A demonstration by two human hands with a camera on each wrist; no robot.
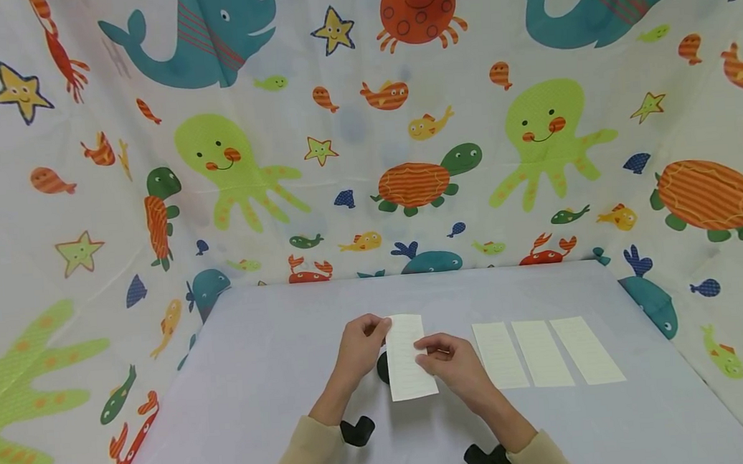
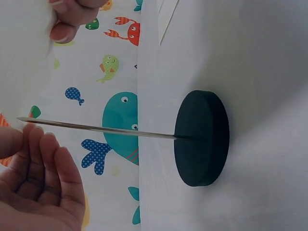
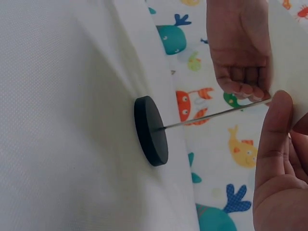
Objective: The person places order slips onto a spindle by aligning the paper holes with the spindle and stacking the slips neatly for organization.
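A cream paper slip (image 1: 409, 373) is held up between both hands over the table. My left hand (image 1: 359, 348) pinches its upper left edge, and my right hand (image 1: 455, 363) pinches its right edge. Beneath the slip stands a receipt spike with a round black base (image 2: 202, 139) and a thin upright metal rod (image 2: 101, 129). In the left wrist view the rod's pointed tip is close to my left fingertips and the slip. Whether the tip touches the paper I cannot tell. From the head view, the slip hides most of the spike.
Three similar cream slips, a left one (image 1: 500, 356), a middle one (image 1: 543, 353) and a right one (image 1: 588, 350), lie in a row on the white table (image 1: 258, 369). Behind them hangs a curtain (image 1: 364, 132) printed with sea animals. Black wrist mounts sit below both hands.
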